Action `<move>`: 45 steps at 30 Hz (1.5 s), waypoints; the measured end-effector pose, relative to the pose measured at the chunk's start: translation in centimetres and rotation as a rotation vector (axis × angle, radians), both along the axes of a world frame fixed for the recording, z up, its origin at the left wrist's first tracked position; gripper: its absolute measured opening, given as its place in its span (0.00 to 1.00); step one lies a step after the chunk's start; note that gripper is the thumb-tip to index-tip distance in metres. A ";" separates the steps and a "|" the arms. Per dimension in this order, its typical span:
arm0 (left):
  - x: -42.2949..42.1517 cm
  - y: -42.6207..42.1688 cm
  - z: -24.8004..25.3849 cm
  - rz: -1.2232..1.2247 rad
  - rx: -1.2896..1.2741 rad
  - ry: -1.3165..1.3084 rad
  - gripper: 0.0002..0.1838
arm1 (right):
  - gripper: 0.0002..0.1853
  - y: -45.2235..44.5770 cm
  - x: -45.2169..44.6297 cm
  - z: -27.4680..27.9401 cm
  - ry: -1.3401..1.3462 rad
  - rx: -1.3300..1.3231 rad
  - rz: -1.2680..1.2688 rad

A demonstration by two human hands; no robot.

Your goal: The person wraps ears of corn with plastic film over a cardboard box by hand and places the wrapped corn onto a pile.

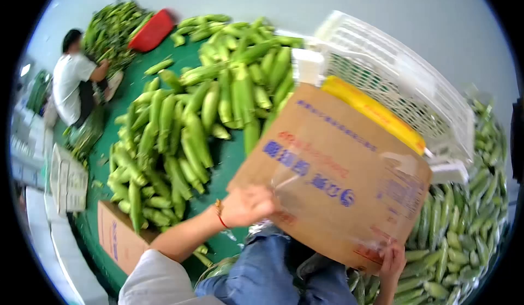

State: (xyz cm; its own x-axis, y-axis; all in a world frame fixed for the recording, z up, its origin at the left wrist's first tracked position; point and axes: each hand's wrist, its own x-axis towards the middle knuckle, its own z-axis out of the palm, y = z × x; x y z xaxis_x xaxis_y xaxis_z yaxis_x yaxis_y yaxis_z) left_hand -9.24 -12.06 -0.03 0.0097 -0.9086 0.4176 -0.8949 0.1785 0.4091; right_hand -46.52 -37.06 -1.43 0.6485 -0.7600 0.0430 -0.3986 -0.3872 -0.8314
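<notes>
A brown cardboard box [338,179] with blue and red print leans over my lap, its broad printed side facing me. My left hand [252,205], with a red string bracelet at the wrist, is closed in a fist at the box's left edge. From that fist a shiny strip of clear tape [286,181] runs onto the cardboard. At the lower right corner, the fingers of my right hand [392,258] are closed on the box edge. What lies behind the box is hidden.
A big pile of green corn ears [207,103] covers the green floor at left. Beyond are a red basin [153,31] and a seated person [76,84]. A white crate [393,65] with a yellow item [374,111] stands behind the box. Bagged green vegetables [453,239] lie right.
</notes>
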 end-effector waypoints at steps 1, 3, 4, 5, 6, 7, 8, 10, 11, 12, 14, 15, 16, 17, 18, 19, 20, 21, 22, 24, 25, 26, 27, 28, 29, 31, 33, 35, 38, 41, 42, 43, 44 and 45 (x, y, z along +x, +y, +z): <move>-1.5 1.9 -0.5 0.042 0.010 0.026 0.07 | 0.05 0.8 -0.5 -1.0 0.020 0.047 0.035; -4.3 5.0 -3.8 0.085 -0.071 0.050 0.09 | 0.04 1.8 -2.0 -2.4 0.068 0.121 0.064; -4.9 6.2 -4.0 0.070 -0.030 0.108 0.13 | 0.05 2.2 -2.2 -2.8 0.070 0.115 0.069; -4.9 7.7 -5.4 0.280 0.004 0.140 0.15 | 0.05 2.5 -2.2 -3.2 0.075 0.106 0.073; -4.2 9.4 -8.1 0.488 0.036 0.171 0.18 | 0.05 2.6 -2.2 -3.4 0.078 0.094 0.077; -3.0 10.8 -11.1 0.695 0.069 0.203 0.20 | 0.05 2.4 -2.0 -3.1 0.107 0.100 0.079; -0.1 11.1 -14.2 0.981 0.010 0.215 0.26 | 0.06 2.2 -1.7 -2.7 0.133 0.104 0.078; 7.9 11.4 -20.6 1.446 0.002 0.287 0.40 | 0.06 2.1 -0.9 -2.3 0.165 0.091 0.101; 11.0 11.3 -21.8 1.622 0.152 0.279 0.44 | 0.06 2.0 -0.8 -2.3 0.175 0.071 0.120; 13.9 11.8 -24.0 1.658 0.260 0.136 0.46 | 0.06 2.1 -1.1 -2.1 0.194 0.048 0.119; 17.4 12.1 -27.5 1.619 0.249 0.077 0.48 | 0.04 2.4 -1.8 -2.6 0.314 0.067 0.038; 17.1 10.1 -25.8 1.721 0.264 0.195 0.50 | 0.03 2.8 -0.2 -0.3 0.355 0.059 0.044; 17.8 9.8 -27.2 1.806 0.268 0.123 0.51 | 0.03 2.9 -0.3 -1.0 0.311 0.004 0.036; 17.6 9.4 -26.2 1.845 0.368 0.099 0.51 | 0.03 2.9 -0.4 -0.7 0.326 0.017 0.016; 17.2 9.6 -25.9 1.849 0.293 0.160 0.50 | 0.02 2.9 -0.3 -0.7 0.332 0.037 0.014; 17.5 10.2 -26.2 1.828 0.252 0.102 0.48 | 0.02 2.9 0.0 -0.7 0.331 0.056 0.020; 18.1 10.8 -26.5 1.813 0.220 0.156 0.47 | 0.02 3.0 0.4 -0.5 0.332 0.054 0.013; 18.5 11.2 -26.3 1.802 0.190 0.207 0.45 | 0.02 2.9 0.6 -0.3 0.330 0.055 0.011; 19.1 11.7 -26.7 1.800 0.142 0.268 0.42 | 0.02 3.1 0.6 -0.2 0.327 0.056 0.014; 20.3 13.7 -27.3 1.601 -0.153 0.918 0.39 | 0.03 3.2 0.4 -0.4 0.322 0.001 0.038; 19.7 13.2 -25.6 1.452 -0.308 1.229 0.37 | 0.03 2.9 0.5 -0.4 0.319 -0.033 0.056; 18.9 13.6 -23.1 1.354 -0.316 1.621 0.28 | 0.03 2.8 0.6 -0.4 0.306 -0.033 0.062; 17.7 14.0 -21.8 1.024 -0.552 1.882 0.23 | 0.03 2.9 0.7 -0.3 0.294 -0.034 0.059; 15.9 13.6 -19.1 0.855 -0.606 1.953 0.22 | 0.03 3.2 0.7 -0.1 0.286 -0.035 0.049; 13.7 12.8 -15.6 0.684 -0.654 2.020 0.22 | 0.03 3.3 0.6 -0.1 0.277 -0.014 0.027; 10.1 10.8 -9.6 0.671 -0.606 1.755 0.23 | 0.03 3.5 0.5 -0.1 0.272 0.043 -0.001; 9.2 9.6 -5.4 0.627 -0.465 1.762 0.24 | 0.03 4.1 0.6 0.2 0.278 0.018 -0.018; 6.8 5.5 -1.1 0.817 -0.275 1.308 0.30 | 0.02 4.6 0.8 -0.1 0.245 -0.037 -0.058; 3.1 -3.0 4.7 0.388 0.113 0.098 0.38 | 0.02 5.0 1.6 0.4 0.249 -0.152 -0.033; -2.3 -9.2 4.0 -0.046 0.128 -0.173 0.32 | 0.03 5.8 1.6 0.6 0.302 -0.207 -0.092; -3.9 -10.9 3.5 -0.144 0.115 -0.123 0.31 | 0.03 6.0 1.6 1.2 0.338 -0.214 -0.099; -4.6 -12.1 2.9 -0.188 0.165 -0.054 0.31 | 0.03 5.9 1.5 2.0 0.375 -0.220 -0.103; -5.2 -13.0 2.2 -0.232 0.221 0.015 0.31 | 0.03 5.8 1.5 4.0 0.334 0.294 -0.195; -5.5 -13.6 1.8 -0.272 0.285 0.083 0.31 | 0.05 5.5 1.3 4.5 0.083 0.448 -0.228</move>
